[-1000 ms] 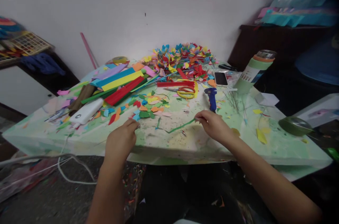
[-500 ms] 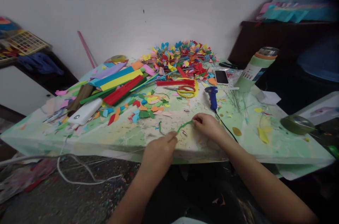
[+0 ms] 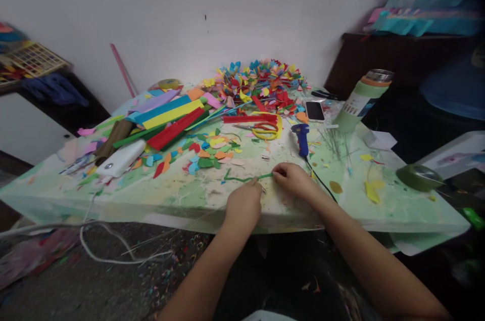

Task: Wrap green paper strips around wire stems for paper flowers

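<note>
A narrow green strip, probably of crepe paper, point(image 3: 242, 180) lies low over the front middle of the table with the pale green-and-white cover point(image 3: 182, 197); its free end bends upward at the left. The right hand point(image 3: 294, 179) pinches the other end between thumb and finger, and the left hand point(image 3: 243, 204) appears to pinch it a little further along. The step in hand seems to be the working of this strip; the next move calls, I think, for light, steady fingertips. Beyond lie red-and-yellow-handled scissors point(image 3: 265, 132) and a blue glue gun point(image 3: 302, 141).
</note>
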Action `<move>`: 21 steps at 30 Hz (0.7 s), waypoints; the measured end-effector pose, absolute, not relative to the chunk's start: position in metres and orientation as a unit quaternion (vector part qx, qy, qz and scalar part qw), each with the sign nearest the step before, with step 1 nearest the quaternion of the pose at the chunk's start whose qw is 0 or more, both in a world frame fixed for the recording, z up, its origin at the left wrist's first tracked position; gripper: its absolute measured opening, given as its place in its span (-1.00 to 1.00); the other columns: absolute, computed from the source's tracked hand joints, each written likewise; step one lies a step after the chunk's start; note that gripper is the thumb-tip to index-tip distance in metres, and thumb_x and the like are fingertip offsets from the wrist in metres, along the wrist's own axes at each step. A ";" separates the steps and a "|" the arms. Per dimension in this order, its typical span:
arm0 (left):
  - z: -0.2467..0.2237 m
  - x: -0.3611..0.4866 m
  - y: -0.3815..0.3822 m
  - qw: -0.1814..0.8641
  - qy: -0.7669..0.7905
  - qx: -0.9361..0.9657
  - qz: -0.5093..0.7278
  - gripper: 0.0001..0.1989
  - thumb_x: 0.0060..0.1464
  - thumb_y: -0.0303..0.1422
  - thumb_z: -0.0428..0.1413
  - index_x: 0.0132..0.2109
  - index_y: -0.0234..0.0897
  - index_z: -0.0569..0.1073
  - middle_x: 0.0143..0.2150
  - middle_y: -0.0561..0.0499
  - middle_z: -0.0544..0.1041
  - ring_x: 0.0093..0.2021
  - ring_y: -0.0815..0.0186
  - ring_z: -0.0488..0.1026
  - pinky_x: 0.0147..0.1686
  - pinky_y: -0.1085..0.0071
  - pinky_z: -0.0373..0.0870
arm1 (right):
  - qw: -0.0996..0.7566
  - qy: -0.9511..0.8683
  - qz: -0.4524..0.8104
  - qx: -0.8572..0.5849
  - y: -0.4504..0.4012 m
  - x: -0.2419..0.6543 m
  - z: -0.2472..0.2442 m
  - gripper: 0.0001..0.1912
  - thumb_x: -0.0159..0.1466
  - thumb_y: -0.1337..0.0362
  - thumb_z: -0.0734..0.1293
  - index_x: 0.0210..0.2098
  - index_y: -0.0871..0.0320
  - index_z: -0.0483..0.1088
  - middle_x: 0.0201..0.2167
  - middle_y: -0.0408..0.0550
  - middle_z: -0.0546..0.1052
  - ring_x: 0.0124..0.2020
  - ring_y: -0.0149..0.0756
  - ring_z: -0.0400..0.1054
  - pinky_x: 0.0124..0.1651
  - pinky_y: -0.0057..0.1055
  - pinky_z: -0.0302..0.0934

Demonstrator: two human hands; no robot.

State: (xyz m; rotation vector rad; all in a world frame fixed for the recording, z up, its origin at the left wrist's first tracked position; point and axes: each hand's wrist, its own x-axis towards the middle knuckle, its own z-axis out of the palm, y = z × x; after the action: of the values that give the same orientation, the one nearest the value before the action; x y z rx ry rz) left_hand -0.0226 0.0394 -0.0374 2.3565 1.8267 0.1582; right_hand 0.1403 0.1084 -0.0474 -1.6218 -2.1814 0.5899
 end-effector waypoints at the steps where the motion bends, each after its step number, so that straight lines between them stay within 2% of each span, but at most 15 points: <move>1: -0.038 -0.027 0.040 0.073 0.615 0.784 0.055 -0.73 0.15 -0.55 -0.07 -0.14 -0.29 0.49 0.15 -0.12 0.43 -0.07 0.19 0.52 -0.15 0.29 0.45 | 0.181 -0.770 0.209 -0.576 0.108 0.140 -0.048 -0.81 0.15 0.35 0.22 -0.39 0.20 0.48 -0.41 0.01 0.58 -0.40 -0.29 0.40 -0.35 -0.44 0.16; 5: -0.040 -0.045 0.049 0.053 0.634 0.769 0.059 -0.71 0.15 -0.53 -0.09 -0.11 -0.25 0.48 0.15 -0.06 0.43 0.00 0.23 0.47 -0.10 0.35 0.42 | 0.190 -0.763 0.210 -0.581 0.106 0.139 -0.047 -0.82 0.14 0.36 0.22 -0.39 0.20 0.47 -0.41 0.01 0.58 -0.41 -0.29 0.38 -0.37 -0.44 0.14; 7: -0.038 -0.056 0.055 0.034 0.649 0.758 0.060 -0.69 0.15 -0.54 -0.10 -0.08 -0.26 0.47 0.10 -0.09 0.47 0.02 0.22 0.46 -0.08 0.34 0.40 | 0.196 -0.760 0.212 -0.582 0.105 0.140 -0.045 -0.83 0.14 0.36 0.22 -0.40 0.19 0.47 -0.41 0.01 0.58 -0.41 -0.29 0.39 -0.38 -0.44 0.14; 11: -0.026 -0.074 0.066 -0.012 0.672 0.739 0.047 -0.72 0.10 -0.56 -0.11 -0.22 -0.30 0.48 -0.13 -0.14 0.54 -0.15 0.16 0.51 -0.26 0.33 0.40 | 0.209 -0.750 0.217 -0.589 0.103 0.141 -0.042 -0.83 0.14 0.36 0.23 -0.39 0.19 0.47 -0.44 -0.02 0.58 -0.45 -0.32 0.39 -0.43 -0.46 0.13; 16: 0.003 -0.091 0.083 -0.070 0.679 0.730 0.038 -0.70 0.04 -0.60 -0.11 -0.22 -0.30 0.47 -0.12 -0.14 0.47 -0.27 0.20 0.50 -0.40 0.38 0.33 | 0.220 -0.738 0.207 -0.603 0.107 0.145 -0.040 -0.80 0.18 0.32 0.21 -0.32 0.19 0.48 -0.42 -0.05 0.58 -0.44 -0.34 0.41 -0.42 -0.49 0.18; 21: 0.024 -0.095 0.094 -0.126 0.676 0.724 0.053 -0.64 0.06 -0.60 -0.15 -0.13 -0.29 0.47 -0.06 -0.14 0.44 -0.26 0.17 0.49 -0.45 0.37 0.29 | 0.194 -0.715 0.131 -0.659 0.113 0.145 -0.037 -0.78 0.18 0.33 0.21 -0.34 0.22 0.49 -0.35 0.08 0.59 -0.33 -0.24 0.44 -0.34 -0.42 0.18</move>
State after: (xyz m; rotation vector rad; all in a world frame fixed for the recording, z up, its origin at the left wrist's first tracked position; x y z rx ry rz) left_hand -0.0946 0.0945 0.0245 2.4776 2.3128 0.1804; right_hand 0.1447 0.1127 -0.0374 -1.8491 -2.0048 0.3662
